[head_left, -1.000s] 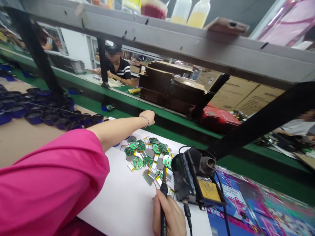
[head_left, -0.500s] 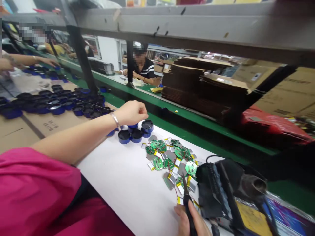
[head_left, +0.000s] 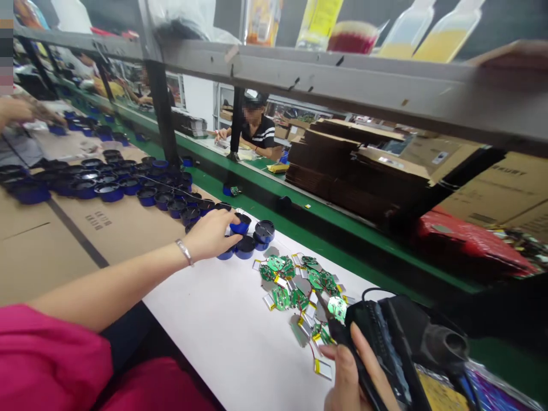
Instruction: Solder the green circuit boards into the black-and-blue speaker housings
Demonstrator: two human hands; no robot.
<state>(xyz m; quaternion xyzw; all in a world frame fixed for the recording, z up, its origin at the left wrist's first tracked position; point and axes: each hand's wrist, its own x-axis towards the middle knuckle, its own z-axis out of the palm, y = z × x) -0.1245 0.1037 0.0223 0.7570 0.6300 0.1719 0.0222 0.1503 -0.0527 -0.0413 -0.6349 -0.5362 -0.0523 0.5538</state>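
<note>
My left hand (head_left: 212, 234) reaches across the white mat (head_left: 226, 337) and its fingers close on a blue round cup (head_left: 240, 224), one of a few standing together at the mat's far corner. My right hand (head_left: 353, 377) at the bottom right grips a black soldering iron (head_left: 349, 351), its tip pointing up toward a heap of green round circuit boards with silver batteries (head_left: 302, 285). A pink sleeve fills the lower left.
Many blue cups (head_left: 111, 180) cover the cardboard (head_left: 51, 240) to the left. A black soldering station (head_left: 406, 342) stands at the right. Behind runs a green conveyor (head_left: 325, 220), stacked cardboard boxes (head_left: 355, 165), other workers and an overhead shelf with bottles (head_left: 334, 68).
My left hand dropped from above the cups onto one blue cup and closed on it. My right hand with the iron shifted right, toward the soldering station.
</note>
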